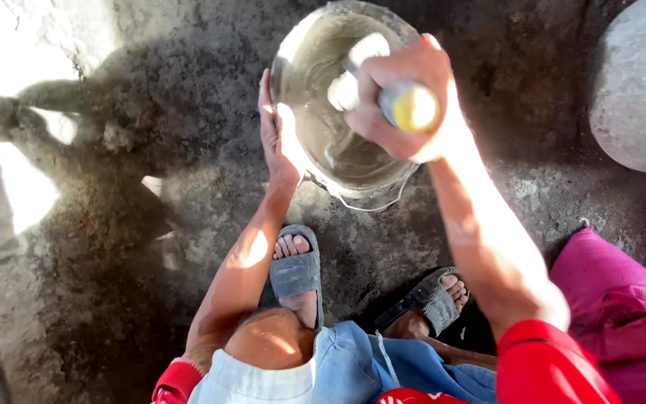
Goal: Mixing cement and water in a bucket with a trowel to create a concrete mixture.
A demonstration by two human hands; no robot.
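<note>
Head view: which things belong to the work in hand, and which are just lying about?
In use:
- metal bucket of grey mix
- yellow-ended tool handle, gripped by right hand
- left hand, steadying the bucket's side

Lying about:
- pink sack
- large grey rounded object

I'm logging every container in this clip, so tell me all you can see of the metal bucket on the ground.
The bucket is round, of grey metal, smeared inside with wet grey paste and glaring where sunlight strikes its rim. It stands on the rough concrete floor, just ahead of the person's sandalled feet, and looks tipped slightly. A thin wire handle hangs down at its near side. The left hand lies flat against its left wall; the right hand grips a yellow-ended tool handle reaching into it.
</note>
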